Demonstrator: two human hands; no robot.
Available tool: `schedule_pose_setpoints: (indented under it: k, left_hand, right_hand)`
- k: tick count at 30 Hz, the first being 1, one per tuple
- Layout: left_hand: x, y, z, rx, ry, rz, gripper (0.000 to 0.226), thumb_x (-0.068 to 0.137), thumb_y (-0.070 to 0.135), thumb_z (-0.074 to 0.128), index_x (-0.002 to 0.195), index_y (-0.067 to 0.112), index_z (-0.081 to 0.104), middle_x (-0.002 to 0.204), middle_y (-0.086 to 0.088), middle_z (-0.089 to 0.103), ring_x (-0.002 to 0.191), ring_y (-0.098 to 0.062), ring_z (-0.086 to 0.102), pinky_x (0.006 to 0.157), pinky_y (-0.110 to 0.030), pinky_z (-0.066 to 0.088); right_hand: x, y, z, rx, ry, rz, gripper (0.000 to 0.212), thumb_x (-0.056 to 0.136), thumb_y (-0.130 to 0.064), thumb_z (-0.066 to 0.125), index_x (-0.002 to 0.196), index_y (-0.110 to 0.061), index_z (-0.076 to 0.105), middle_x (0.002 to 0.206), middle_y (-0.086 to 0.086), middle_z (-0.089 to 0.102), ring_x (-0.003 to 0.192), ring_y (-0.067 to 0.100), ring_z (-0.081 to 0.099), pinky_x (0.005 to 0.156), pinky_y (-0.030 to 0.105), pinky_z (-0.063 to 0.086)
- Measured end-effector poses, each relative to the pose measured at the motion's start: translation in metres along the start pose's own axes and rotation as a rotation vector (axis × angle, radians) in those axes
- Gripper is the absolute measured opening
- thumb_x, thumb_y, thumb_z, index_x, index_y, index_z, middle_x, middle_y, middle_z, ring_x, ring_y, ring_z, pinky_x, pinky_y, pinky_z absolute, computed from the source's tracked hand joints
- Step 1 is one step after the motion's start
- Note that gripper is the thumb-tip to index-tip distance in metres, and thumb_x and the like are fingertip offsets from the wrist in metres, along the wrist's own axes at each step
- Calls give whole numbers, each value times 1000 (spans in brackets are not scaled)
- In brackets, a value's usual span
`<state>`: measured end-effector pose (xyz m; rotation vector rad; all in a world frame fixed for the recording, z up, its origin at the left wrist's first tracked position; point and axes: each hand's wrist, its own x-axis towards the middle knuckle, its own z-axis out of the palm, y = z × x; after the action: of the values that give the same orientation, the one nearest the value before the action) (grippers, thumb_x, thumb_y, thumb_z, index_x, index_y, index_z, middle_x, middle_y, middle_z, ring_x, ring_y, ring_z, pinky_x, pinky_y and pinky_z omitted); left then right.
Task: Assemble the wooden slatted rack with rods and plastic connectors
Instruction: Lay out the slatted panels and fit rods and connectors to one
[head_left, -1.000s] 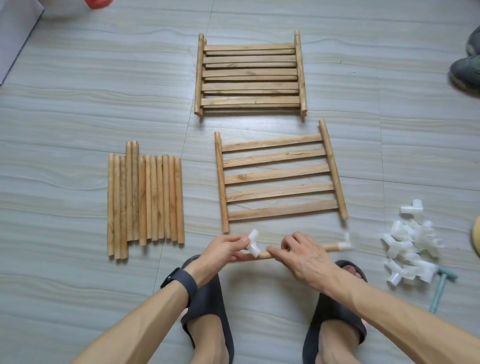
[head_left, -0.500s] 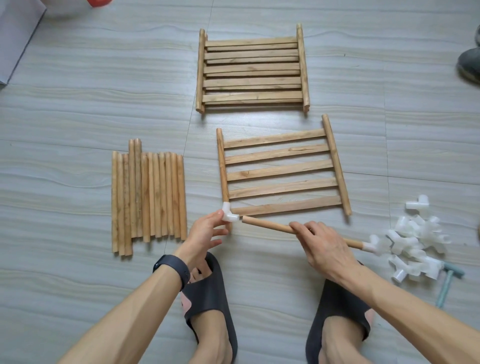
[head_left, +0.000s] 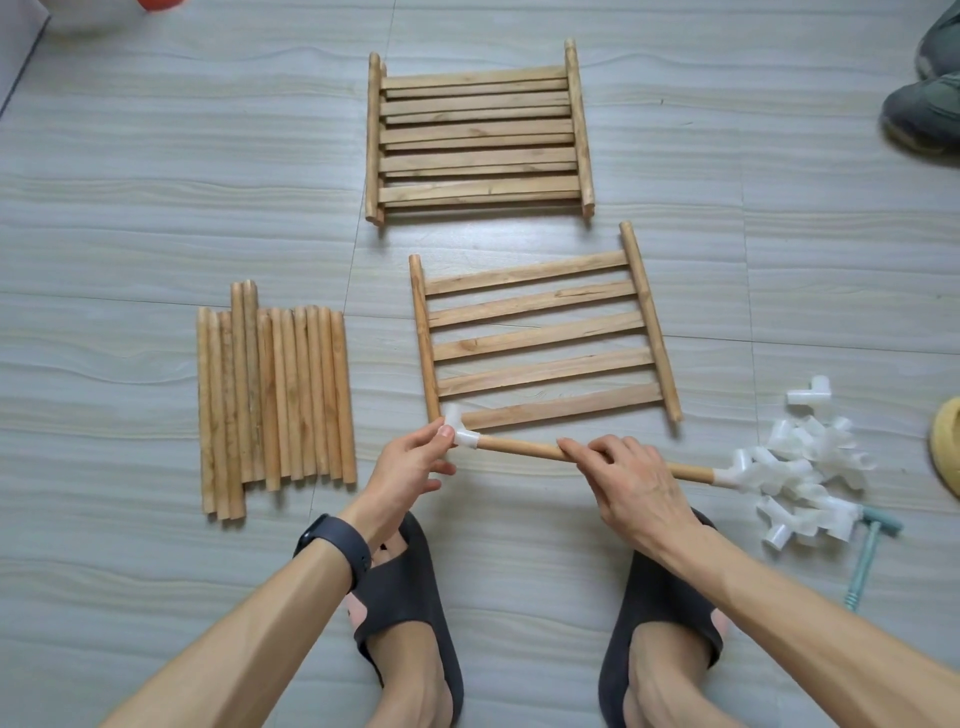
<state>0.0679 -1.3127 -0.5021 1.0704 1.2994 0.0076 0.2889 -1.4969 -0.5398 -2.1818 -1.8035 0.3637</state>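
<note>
We're looking at pale grey wood-grain floor tiles (head_left: 156, 156). Dark grey rubber slide sandals (head_left: 405, 587) are sitting bottom centre. Grey-green sneakers (head_left: 924, 111) are showing top right, a yellow foam slipper (head_left: 946, 441) is poking in at the right edge, and a small teal plastic mallet (head_left: 866, 561) is lying below it.

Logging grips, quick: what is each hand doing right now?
Left hand: pinches the white connector on the rod.
Right hand: grips that rod mid-length.

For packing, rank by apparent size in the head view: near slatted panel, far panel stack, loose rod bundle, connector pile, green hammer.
1. near slatted panel and far panel stack: alike; the stack lies farther from the camera, so unranked.
2. loose rod bundle
3. connector pile
4. green hammer
</note>
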Motion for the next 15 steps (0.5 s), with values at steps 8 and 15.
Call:
schedule_pose_setpoints:
  k: [8,15]
  left_hand:
    - [-10,11,9,-12,12,83,35,100,37,58,132,24,63,123,3,67,84,-10,66,79,-27,51]
    - [-21,-12,4,61,32,7,34,101,41,55,121,19,72,116,6,70,83,-11,65,73,-25,47]
  right_hand:
    - [4,-3,1,87,-23,13,46,93,-15,57,137,-26,55,87,1,59,65,23,52,59,34,39]
    - [1,-8,0,117,-166,-40,39,96,-29,40,134,-31,48,81,2,58,59,24,52,53,32,39]
